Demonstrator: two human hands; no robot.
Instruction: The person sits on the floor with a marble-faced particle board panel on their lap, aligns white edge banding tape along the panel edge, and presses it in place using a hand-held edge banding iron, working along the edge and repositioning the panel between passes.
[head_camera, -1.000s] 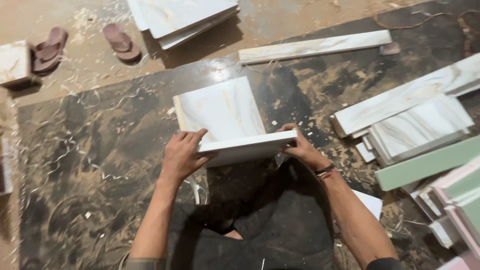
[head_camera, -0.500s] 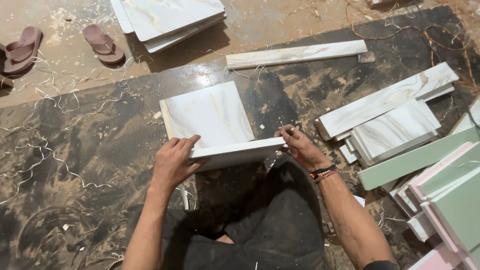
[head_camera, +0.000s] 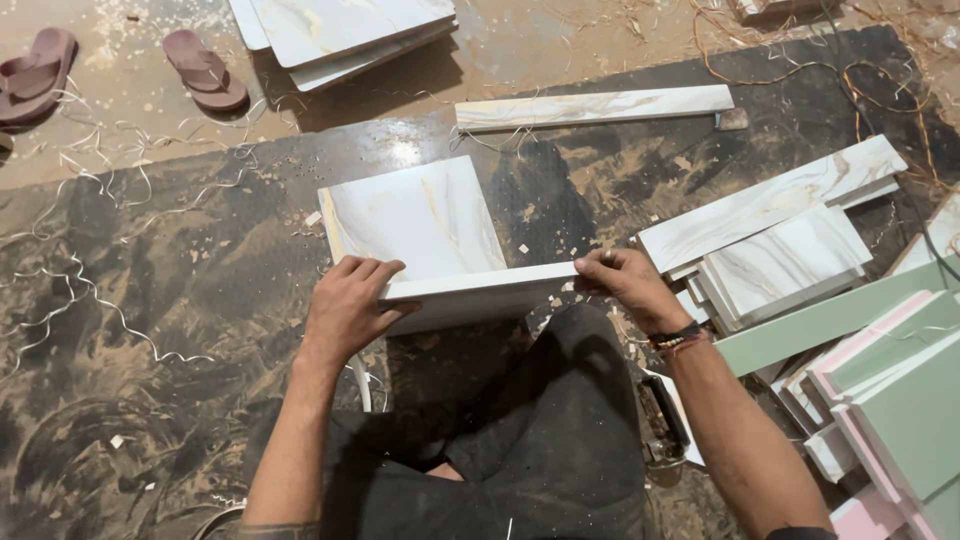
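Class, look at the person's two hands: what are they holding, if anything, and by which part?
Both hold the white panel by its near edge: left hand at the left corner, right hand at the right corner.

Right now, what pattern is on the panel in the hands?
White marble look with faint tan veins on the panel; head view shows it.

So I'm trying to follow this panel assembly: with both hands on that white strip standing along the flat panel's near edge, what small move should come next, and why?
Probably press the white strip squarely against the flat marble-pattern panel. The left hand and right hand each grip an end, and the strip already sits on edge along the panel's near side, so seating it flush seems the natural step.
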